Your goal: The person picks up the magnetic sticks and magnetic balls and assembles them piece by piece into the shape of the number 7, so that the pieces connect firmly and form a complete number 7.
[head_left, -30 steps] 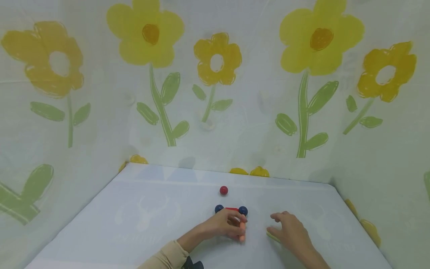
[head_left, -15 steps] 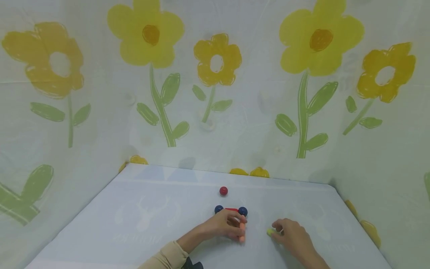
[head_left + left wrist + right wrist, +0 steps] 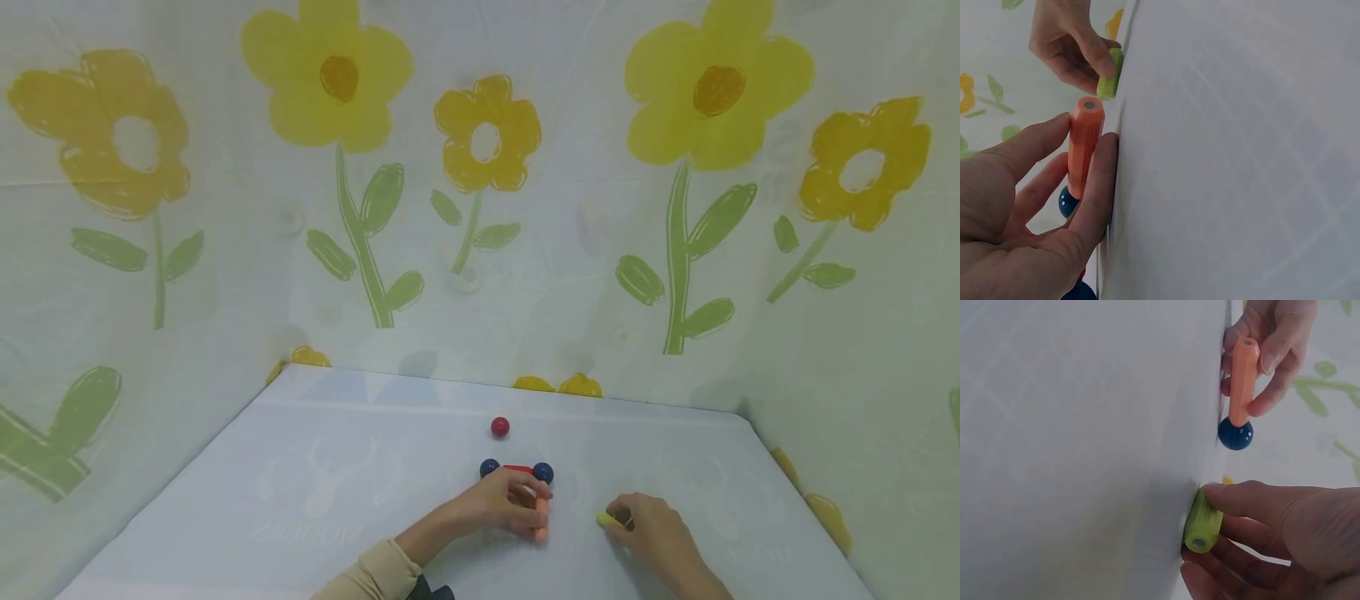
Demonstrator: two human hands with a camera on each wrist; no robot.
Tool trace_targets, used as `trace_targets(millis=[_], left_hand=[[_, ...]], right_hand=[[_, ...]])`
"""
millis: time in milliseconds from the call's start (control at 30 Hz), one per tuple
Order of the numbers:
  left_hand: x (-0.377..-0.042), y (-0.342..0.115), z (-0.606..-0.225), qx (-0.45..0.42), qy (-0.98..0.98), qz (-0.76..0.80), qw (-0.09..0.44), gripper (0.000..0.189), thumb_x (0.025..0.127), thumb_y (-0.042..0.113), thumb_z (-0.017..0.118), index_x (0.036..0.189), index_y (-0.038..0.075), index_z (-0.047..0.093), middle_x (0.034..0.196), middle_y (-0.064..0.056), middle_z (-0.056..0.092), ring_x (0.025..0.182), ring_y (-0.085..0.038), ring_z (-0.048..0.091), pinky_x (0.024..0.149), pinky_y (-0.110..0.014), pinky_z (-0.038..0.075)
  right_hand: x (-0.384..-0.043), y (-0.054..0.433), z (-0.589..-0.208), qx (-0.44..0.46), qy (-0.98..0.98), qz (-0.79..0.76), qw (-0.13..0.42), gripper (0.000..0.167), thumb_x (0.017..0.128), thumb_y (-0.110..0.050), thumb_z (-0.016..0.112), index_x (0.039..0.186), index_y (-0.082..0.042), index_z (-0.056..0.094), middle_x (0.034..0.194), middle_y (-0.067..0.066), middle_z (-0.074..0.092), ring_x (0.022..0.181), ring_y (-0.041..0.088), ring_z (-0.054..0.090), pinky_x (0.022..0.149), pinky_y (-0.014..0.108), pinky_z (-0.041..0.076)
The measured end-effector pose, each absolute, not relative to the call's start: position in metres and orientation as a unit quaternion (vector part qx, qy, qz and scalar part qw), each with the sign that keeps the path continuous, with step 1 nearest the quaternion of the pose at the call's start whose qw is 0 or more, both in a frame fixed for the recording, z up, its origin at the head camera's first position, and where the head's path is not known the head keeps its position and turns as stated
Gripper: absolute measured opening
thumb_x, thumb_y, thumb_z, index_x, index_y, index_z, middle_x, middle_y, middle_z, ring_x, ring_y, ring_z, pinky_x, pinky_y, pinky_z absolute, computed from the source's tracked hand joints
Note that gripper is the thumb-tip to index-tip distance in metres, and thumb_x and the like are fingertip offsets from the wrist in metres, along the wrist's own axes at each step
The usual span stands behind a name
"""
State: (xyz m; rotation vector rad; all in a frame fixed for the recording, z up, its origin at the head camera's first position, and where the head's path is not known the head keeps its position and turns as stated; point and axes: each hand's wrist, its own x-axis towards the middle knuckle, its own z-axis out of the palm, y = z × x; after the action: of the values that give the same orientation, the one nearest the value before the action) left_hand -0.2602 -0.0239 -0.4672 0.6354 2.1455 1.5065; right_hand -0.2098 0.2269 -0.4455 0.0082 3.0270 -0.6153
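Observation:
My left hand (image 3: 495, 504) pinches an orange magnetic stick (image 3: 1085, 144) between thumb and fingers, low over the table. The stick's far end meets a blue ball (image 3: 1235, 434), and a grey disc shows in its near end. From that ball (image 3: 543, 473), a red stick (image 3: 517, 468) runs left to a second blue ball (image 3: 490, 468), partly behind my left hand. To the right, my right hand (image 3: 656, 529) holds a lime-green magnetic stick (image 3: 1205, 519) between thumb and fingers, close to the tabletop. A gap separates the green stick from the orange one.
A red ball (image 3: 500, 427) lies alone farther back on the white table (image 3: 360, 475). Beside the left sleeve, a dark object (image 3: 431, 590) shows at the bottom edge. Flower-printed cloth (image 3: 555, 275) stands behind the table and along both sides.
My right hand has closed its fingers on the green stick, which lay beneath it, and the stick's end now shows more to the left. The left hand stays in place with the orange stick.

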Motion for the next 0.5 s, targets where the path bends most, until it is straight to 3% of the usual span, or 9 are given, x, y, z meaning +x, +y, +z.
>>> trace_targets(millis=[500], left_hand=[[-0.26, -0.023, -0.467, 0.227, 0.782, 0.538, 0.218, 0.028, 0.083, 0.022, 0.078, 0.111, 0.019, 0.072, 0.099, 0.006, 0.069, 0.089, -0.012, 0.062, 0.076, -0.025, 0.056]], right_hand=[[-0.204, 0.216, -0.442, 0.0, 0.969, -0.242, 0.045, 0.019, 0.08, -0.02, 0.079, 0.094, -0.01, 0.072, 0.082, -0.003, 0.07, 0.071, 0.01, 0.06, 0.068, 0.033, 0.055]])
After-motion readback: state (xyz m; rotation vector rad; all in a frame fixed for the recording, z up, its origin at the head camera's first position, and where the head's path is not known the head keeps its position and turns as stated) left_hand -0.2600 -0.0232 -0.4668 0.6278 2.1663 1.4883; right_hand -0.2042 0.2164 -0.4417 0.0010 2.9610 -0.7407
